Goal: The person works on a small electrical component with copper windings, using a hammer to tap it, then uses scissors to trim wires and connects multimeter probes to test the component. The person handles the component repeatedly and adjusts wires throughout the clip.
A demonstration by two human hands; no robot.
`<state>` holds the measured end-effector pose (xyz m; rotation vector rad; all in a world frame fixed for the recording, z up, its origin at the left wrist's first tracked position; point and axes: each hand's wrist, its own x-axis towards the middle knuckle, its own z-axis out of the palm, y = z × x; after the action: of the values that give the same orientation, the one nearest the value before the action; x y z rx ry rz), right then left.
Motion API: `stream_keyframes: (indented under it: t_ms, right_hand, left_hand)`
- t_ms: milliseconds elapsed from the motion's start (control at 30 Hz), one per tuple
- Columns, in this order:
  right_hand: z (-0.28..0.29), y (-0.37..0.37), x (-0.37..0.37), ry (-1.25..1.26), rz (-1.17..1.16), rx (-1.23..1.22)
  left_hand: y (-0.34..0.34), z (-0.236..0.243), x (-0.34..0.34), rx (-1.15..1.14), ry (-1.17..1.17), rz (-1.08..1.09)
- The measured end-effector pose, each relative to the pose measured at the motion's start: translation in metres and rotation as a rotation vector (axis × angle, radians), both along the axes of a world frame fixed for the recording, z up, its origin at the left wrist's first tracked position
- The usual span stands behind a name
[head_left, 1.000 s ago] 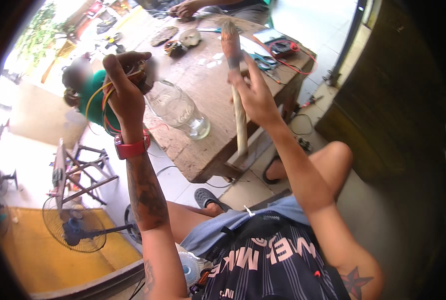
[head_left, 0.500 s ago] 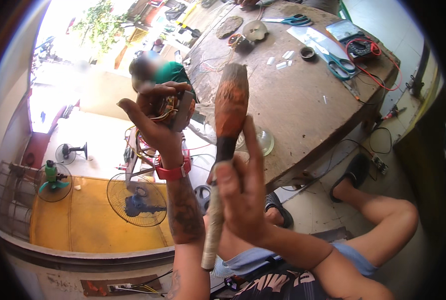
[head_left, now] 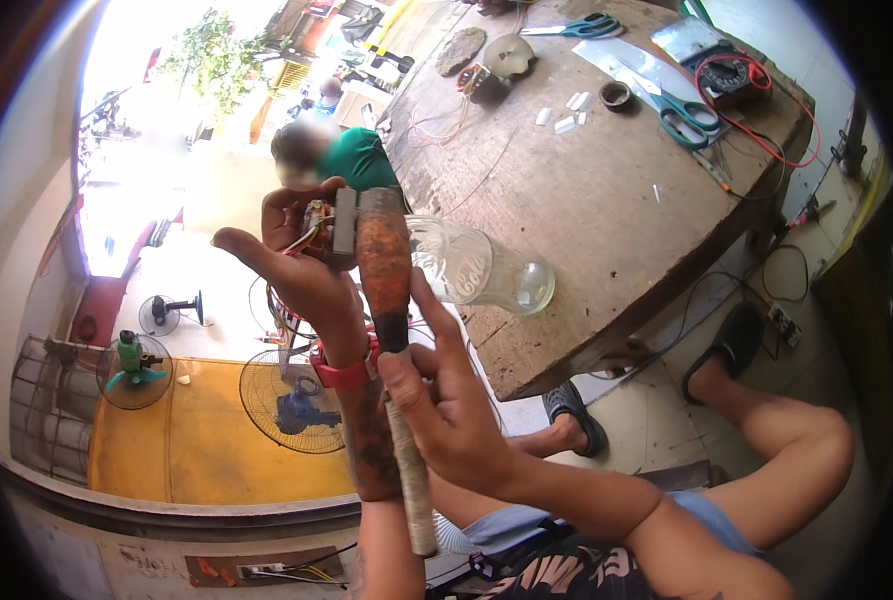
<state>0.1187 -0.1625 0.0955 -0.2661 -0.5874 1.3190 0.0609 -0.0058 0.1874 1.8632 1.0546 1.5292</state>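
My left hand [head_left: 312, 275] holds up a small motor stator [head_left: 345, 222], a grey metal core with copper windings and thin coloured wires. Its fingers curl around the stator's far side while the thumb sticks out to the left. In my right hand [head_left: 452, 400] is a hammer [head_left: 383, 250] with a rusty orange-brown head, a worn grey end, a black band and a pale wrapped handle. The fingers close on the handle, with the index finger stretched along the head. The hammer head lies right against the stator's grey side in this view; whether they touch, I cannot tell.
On the wooden table [head_left: 587, 250] are a clear glass [head_left: 477, 265], scissors [head_left: 689, 125], a multimeter [head_left: 732, 80], a dark ring [head_left: 616, 96], white strips [head_left: 565, 125] and another wound motor part [head_left: 479, 84]. Left stand fans [head_left: 295, 400]. A person in green [head_left: 362, 160] is beyond.
My right hand has brought the hammer left, from beside the stator to right against its grey side. The left hand has shifted slightly left and still holds the stator. The view has shifted a little.
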Motion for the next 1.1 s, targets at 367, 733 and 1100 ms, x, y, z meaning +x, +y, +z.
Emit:
stream_keyframes:
  t_ms: [367, 733, 1100]
  right_hand:
    - [-0.005, -0.014, 0.013, 0.023, -0.145, 0.073]
    - [0.006, -0.005, 0.016, 0.354, -0.201, 0.048]
    - [-0.001, -0.006, 0.010, 0.269, 0.062, 0.027]
  left_hand:
    - [-0.002, 0.010, -0.001, 0.170, 0.382, -0.176]
    - [0.003, 0.008, -0.022, 0.053, 0.232, -0.235]
    - [0.019, -0.007, -0.009, 0.185, 0.227, -0.054]
